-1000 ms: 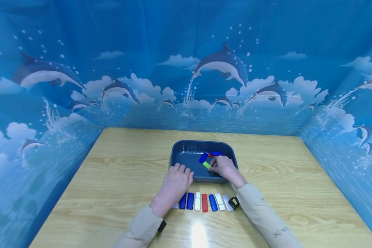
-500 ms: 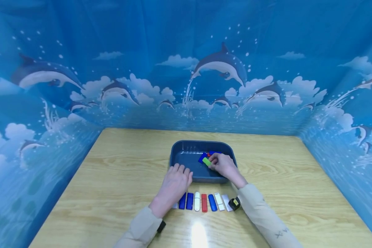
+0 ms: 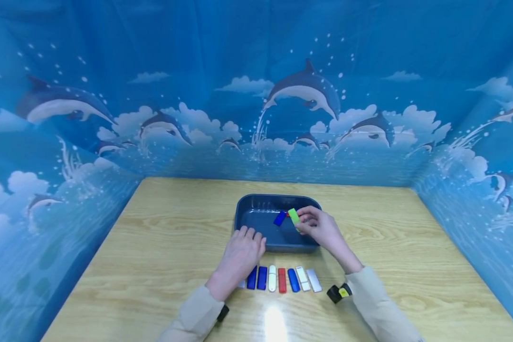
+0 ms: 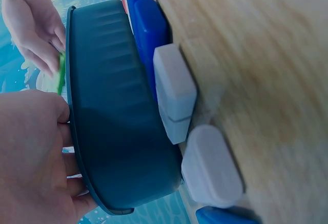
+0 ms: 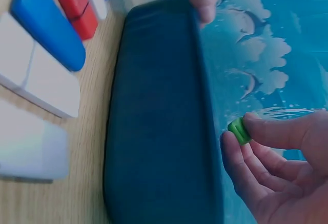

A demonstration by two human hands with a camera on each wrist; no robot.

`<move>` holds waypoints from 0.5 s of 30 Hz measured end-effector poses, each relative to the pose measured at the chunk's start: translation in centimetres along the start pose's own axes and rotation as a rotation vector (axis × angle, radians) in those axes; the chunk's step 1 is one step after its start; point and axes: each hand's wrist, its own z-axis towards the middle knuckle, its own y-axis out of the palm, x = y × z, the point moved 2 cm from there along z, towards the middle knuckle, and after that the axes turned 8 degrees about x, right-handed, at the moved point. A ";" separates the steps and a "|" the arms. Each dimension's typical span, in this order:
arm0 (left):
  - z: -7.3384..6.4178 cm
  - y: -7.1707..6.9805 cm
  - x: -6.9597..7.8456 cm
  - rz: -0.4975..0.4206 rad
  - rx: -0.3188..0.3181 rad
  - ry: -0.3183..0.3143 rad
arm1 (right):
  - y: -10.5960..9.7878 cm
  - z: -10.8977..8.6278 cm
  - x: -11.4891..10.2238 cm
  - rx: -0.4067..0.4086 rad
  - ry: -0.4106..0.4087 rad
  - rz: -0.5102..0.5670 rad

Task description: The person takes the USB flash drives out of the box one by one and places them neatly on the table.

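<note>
In the head view, my right hand (image 3: 326,232) pinches a bright green USB flash drive (image 3: 293,216) between thumb and fingers, raised over the right part of a dark blue plastic box (image 3: 288,249). The right wrist view shows the end of the green flash drive (image 5: 239,130) between the fingertips. My left hand (image 3: 242,249) holds the box's near left rim, its fingers bent over the edge in the left wrist view. Inside the box lie a blue flash drive (image 3: 280,218) and a red piece mostly hidden behind the right hand.
Before the box, several flash drives lie side by side in a row on the wooden table (image 3: 175,213), among them a red one (image 3: 282,280), a white one (image 3: 272,278) and a silver one at the right end (image 3: 314,280). A dolphin-print curtain (image 3: 256,156) surrounds the table.
My right hand has lifted the green flash drive off the box's bottom, tilting it more upright, and moved right and up. The left hand stays on the rim.
</note>
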 end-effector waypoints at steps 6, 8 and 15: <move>0.0 0.2 0.0 -0.014 0.004 -0.001 | -1.9 -2.0 0.1 -0.012 0.007 0.055; 0.0 0.2 0.0 -0.014 0.017 0.000 | -2.4 -2.8 0.2 -0.016 0.009 0.070; -0.1 0.1 0.0 -0.012 0.030 0.005 | -3.7 -5.2 1.2 -0.013 0.016 0.078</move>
